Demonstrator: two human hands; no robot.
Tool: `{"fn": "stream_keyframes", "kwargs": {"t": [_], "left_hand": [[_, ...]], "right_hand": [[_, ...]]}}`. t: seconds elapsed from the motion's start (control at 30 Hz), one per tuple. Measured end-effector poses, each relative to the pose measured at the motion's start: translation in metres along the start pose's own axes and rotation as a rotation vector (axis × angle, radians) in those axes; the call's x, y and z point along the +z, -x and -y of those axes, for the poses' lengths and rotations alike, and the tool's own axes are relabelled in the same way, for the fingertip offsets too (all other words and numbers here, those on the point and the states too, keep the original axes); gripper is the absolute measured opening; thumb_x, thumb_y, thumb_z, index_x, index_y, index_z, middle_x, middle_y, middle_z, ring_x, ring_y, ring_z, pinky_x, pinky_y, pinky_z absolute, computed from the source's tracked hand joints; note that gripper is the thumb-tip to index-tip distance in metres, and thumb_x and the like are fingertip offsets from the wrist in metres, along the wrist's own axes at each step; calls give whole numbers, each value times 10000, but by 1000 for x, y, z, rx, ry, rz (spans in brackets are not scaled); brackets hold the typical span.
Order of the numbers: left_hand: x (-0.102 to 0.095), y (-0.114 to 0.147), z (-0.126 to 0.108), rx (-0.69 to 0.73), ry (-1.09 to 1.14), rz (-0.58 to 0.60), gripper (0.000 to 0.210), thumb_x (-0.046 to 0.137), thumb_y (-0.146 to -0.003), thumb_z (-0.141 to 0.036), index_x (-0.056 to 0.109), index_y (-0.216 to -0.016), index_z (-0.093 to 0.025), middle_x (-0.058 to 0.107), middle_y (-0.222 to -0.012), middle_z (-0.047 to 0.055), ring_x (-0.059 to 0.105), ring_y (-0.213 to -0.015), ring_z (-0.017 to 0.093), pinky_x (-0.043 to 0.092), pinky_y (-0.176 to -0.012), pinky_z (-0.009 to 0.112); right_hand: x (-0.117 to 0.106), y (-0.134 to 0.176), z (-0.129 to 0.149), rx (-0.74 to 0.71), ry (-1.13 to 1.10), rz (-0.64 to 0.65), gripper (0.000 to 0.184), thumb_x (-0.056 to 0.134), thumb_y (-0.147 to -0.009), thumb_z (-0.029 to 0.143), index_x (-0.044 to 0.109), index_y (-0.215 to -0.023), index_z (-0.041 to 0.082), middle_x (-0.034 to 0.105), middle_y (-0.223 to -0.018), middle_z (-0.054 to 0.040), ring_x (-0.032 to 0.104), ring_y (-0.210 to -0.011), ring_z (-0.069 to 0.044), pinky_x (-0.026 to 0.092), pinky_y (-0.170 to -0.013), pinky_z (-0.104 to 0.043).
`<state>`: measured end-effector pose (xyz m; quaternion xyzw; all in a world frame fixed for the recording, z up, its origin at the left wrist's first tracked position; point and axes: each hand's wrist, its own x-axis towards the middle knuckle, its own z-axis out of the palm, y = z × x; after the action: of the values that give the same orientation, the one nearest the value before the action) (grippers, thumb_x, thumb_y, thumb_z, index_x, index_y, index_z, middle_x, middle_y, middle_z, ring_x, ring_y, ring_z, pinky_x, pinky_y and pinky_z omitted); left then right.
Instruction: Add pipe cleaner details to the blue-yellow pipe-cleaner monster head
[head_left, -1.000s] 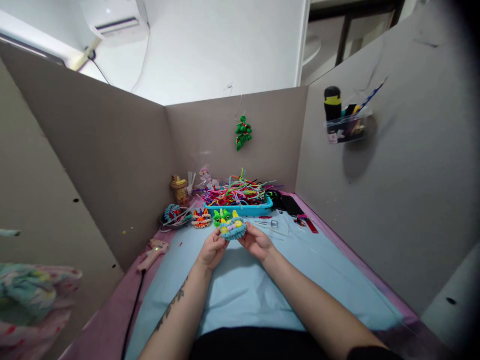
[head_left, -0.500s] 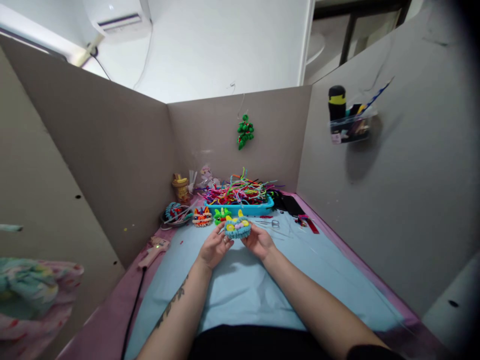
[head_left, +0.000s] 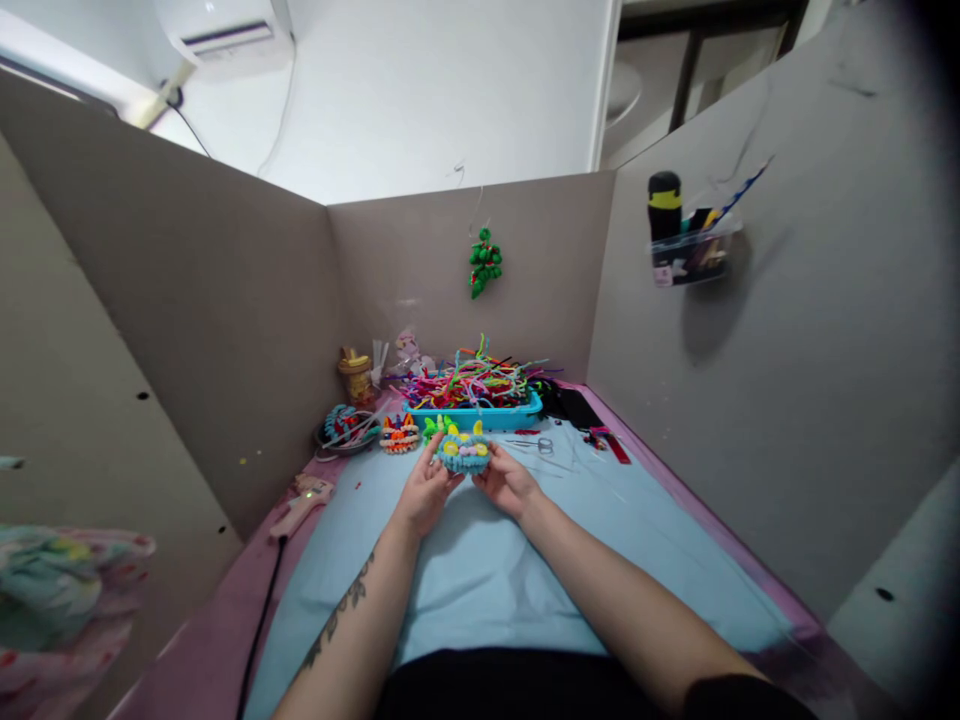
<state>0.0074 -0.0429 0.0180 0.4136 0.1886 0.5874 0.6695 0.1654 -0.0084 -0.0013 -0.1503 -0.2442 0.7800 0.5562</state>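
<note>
Between my two hands is a light-blue pipe-cleaner animal head (head_left: 464,457) with yellow ears, yellow eye patches and a lilac nose, facing me above the blue sheet. My left hand (head_left: 425,492) grips its left side, and my right hand (head_left: 510,482) holds the lower right side; the fingertips behind it are hidden. Just behind, a green pipe-cleaner head (head_left: 437,427) is partly covered by the one I hold. To its left an orange and white head (head_left: 399,434) sits on the sheet.
A blue tray (head_left: 495,416) heaped with colourful pipe cleaners stands at the back. Scissors (head_left: 545,446) lie right of my hands. A pink glue gun (head_left: 304,505) with a black cord rests at left. Beside the cup (head_left: 358,380) is a dark bowl (head_left: 341,447). Grey panels enclose three sides.
The blue head has tipped slightly and shifted a little left and down in view, with both hands still on it. The whole scene has shifted slightly left as the camera turned.
</note>
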Motion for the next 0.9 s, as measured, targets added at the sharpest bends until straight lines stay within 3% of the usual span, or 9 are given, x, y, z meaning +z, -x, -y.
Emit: {"fn": "stream_keyframes", "kwargs": {"t": [0.1, 0.53, 0.73, 0.9], "left_hand": [[-4, -2, 1, -2, 38, -13, 690, 733, -649, -133, 446, -1264, -259, 653, -938, 23, 613, -872, 145, 446, -856, 297], [-16, -10, 8, 53, 112, -85, 399, 701, -694, -161, 532, -1050, -224, 645, -962, 16, 607, -855, 113, 445, -820, 264], [-10, -7, 2, 35, 119, -86, 509, 702, -679, -130, 506, -1138, -234, 637, -997, 27, 605, -866, 123, 439, -830, 278], [-1, -2, 0, 1, 93, -59, 686, 689, -696, -139, 368, -1278, -309, 575, -1146, 47, 586, -957, 154, 436, -851, 320]], "right_hand": [[2, 1, 0, -7, 25, 21, 366, 742, -625, 154, 534, -914, 242, 670, -761, 34, 628, -646, -113, 489, -578, -226], [1, 0, -8, 4, 63, 45, 331, 732, -640, 157, 532, -888, 250, 644, -703, 36, 599, -607, -116, 455, -552, -222], [3, 0, -7, -14, 85, 29, 324, 732, -634, 178, 530, -878, 243, 625, -693, 35, 578, -582, -117, 434, -530, -231], [6, 0, -8, -145, 184, -54, 367, 758, -581, 194, 506, -845, 237, 598, -687, 58, 550, -569, -98, 416, -529, -212]]}}
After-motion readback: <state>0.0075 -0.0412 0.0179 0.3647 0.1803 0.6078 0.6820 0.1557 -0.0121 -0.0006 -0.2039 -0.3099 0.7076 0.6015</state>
